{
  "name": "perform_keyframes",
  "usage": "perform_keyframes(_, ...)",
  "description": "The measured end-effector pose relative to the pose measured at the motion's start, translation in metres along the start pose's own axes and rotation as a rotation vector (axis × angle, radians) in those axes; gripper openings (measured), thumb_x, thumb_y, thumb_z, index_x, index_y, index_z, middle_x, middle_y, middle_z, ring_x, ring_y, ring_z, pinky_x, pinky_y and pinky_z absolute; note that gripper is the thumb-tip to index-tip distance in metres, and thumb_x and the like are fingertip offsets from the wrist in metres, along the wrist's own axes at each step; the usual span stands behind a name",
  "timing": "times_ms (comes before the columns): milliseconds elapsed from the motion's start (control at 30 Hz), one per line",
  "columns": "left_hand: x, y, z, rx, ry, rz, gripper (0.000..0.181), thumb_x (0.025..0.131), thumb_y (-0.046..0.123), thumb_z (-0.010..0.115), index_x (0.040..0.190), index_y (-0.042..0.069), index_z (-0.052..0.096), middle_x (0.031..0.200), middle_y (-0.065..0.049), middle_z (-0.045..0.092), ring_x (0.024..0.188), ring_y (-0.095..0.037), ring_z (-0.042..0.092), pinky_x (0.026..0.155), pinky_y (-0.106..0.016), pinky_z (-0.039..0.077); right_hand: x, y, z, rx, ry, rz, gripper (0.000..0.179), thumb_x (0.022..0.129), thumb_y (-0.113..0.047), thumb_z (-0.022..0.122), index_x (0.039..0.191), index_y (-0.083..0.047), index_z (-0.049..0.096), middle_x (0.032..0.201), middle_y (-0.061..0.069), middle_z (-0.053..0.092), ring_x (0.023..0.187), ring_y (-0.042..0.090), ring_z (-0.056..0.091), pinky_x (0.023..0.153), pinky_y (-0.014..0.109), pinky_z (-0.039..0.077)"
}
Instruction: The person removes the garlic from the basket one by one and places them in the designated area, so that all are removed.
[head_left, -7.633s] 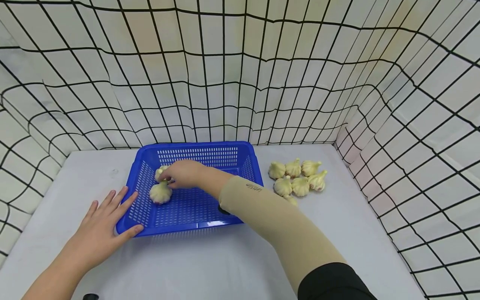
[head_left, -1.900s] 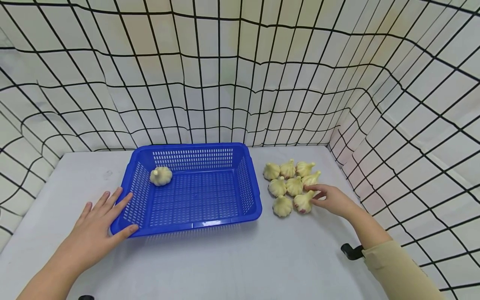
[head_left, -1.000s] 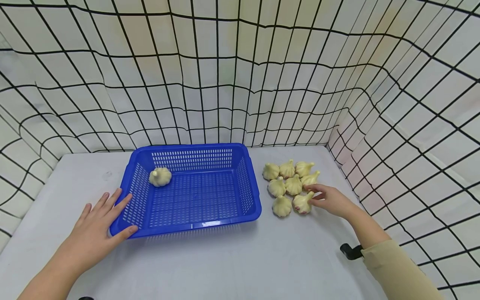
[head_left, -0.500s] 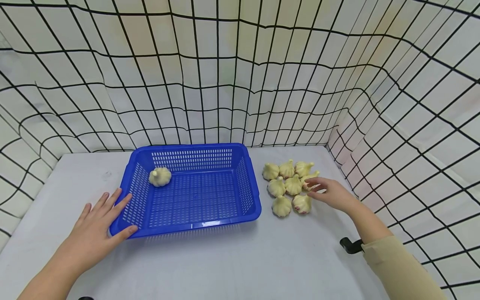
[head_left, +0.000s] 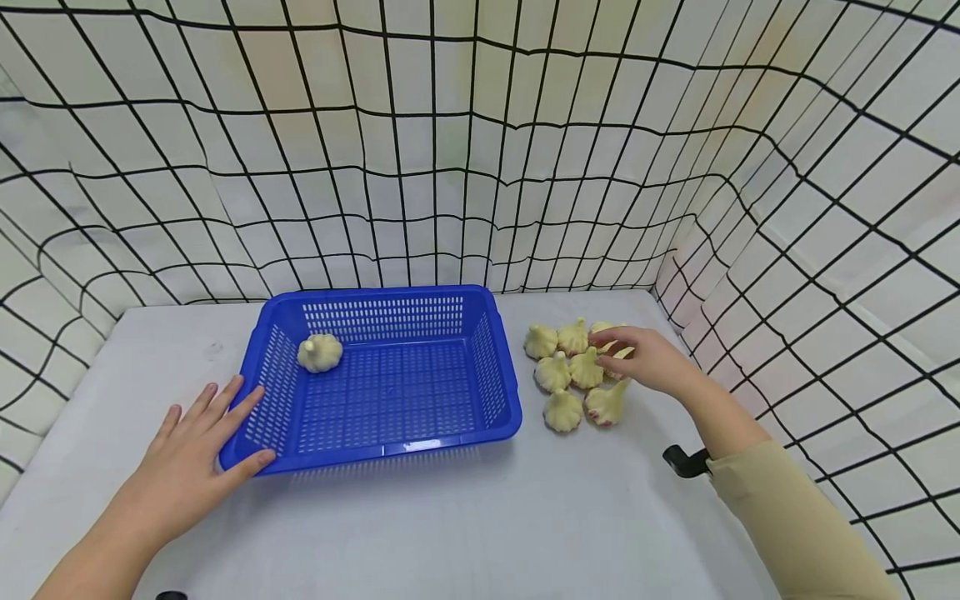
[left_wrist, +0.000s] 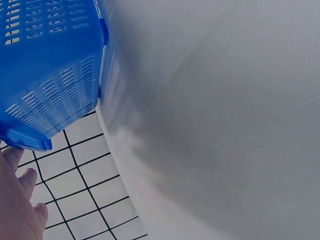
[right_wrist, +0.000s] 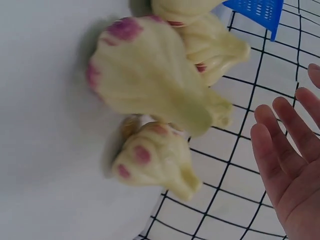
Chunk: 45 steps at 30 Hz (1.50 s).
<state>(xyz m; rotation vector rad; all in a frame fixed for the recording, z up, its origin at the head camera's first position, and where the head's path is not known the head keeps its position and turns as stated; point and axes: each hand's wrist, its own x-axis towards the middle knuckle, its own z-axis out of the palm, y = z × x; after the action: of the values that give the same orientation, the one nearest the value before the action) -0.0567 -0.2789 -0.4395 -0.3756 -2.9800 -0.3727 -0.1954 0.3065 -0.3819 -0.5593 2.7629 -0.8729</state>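
My left hand (head_left: 191,467) lies with spread fingers at the left edge of a blue plastic basket (head_left: 450,440), its fingertips over the rim. Inside that basket, near its left wall, sits one garlic bulb (head_left: 319,353). Several more garlic bulbs (head_left: 552,373) are grouped on the table to the right. Over the back right of this group hovers my right hand (head_left: 645,358), fingers loosely bent and apart, partly hiding the bulbs beneath. In the right wrist view, its fingers (right_wrist: 282,130) hold nothing, and a purple-spotted garlic bulb (right_wrist: 145,75) shows close up.
A white-covered table (head_left: 450,525) carries everything. Black-gridded white walls (head_left: 420,150) stand behind it and on both sides. A black curved piece (head_left: 686,461) sticks out at the right wrist, beside the beige sleeve (head_left: 795,525).
Earlier, the basket held two bulbs with my right hand on them; now it holds one. My right hand left the front right bulb and moved back and left over the group. The left hand stayed.
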Motion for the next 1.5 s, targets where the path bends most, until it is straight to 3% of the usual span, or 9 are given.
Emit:
perform_keyframes(233,0.0,-0.001,0.0,0.015,0.002,0.001,0.09,0.092,0.056,0.062,0.159,0.013,0.02,0.163,-0.023,0.014,0.15,-0.037,-0.011,0.113,-0.053,-0.023,0.018,-0.026,-0.004,-0.06,0.003,-0.08,0.035,0.094,-0.028,0.069,0.128,-0.016,0.067,0.123,0.0,0.068,0.106,0.018,0.063,0.087,0.039,0.055)
perform_keyframes(400,0.001,-0.001,-0.001,0.02,-0.001,-0.005,0.09,0.092,0.057,0.061,0.159,0.013,0.02,0.162,-0.024,0.015,0.15,-0.037,-0.011,0.113,-0.051,-0.024,0.035,-0.045,-0.003,-0.046,-0.02,-0.115,0.033,0.094,-0.026,0.07,0.126,-0.02,0.068,0.122,-0.002,0.069,0.103,0.014,0.063,0.085,0.037,0.055)
perform_keyframes(633,0.003,0.001,-0.001,0.014,-0.004,-0.009,0.09,0.092,0.057,0.06,0.159,0.013,0.02,0.162,-0.024,0.016,0.15,-0.038,-0.01,0.112,-0.052,-0.024,0.054,-0.066,0.004,-0.018,-0.052,-0.126,0.032,0.094,-0.025,0.071,0.125,-0.021,0.069,0.118,0.001,0.069,0.099,0.016,0.065,0.074,0.032,0.057)
perform_keyframes(933,0.001,0.001,-0.002,0.005,-0.008,-0.01,0.089,0.093,0.056,0.06,0.16,0.014,0.019,0.162,-0.023,0.015,0.15,-0.039,-0.01,0.112,-0.052,-0.024,0.076,-0.089,0.011,-0.053,-0.057,-0.154,0.032,0.094,-0.031,0.07,0.124,-0.022,0.07,0.116,-0.009,0.069,0.103,0.012,0.062,0.085,0.034,0.054)
perform_keyframes(1500,0.001,0.001,-0.002,0.006,-0.009,-0.008,0.089,0.093,0.055,0.061,0.159,0.014,0.02,0.163,-0.023,0.015,0.15,-0.037,-0.01,0.112,-0.052,-0.024,0.127,-0.151,0.032,-0.109,-0.131,-0.259,0.031,0.095,-0.032,0.069,0.124,-0.024,0.07,0.117,-0.005,0.067,0.104,0.01,0.061,0.087,0.031,0.053)
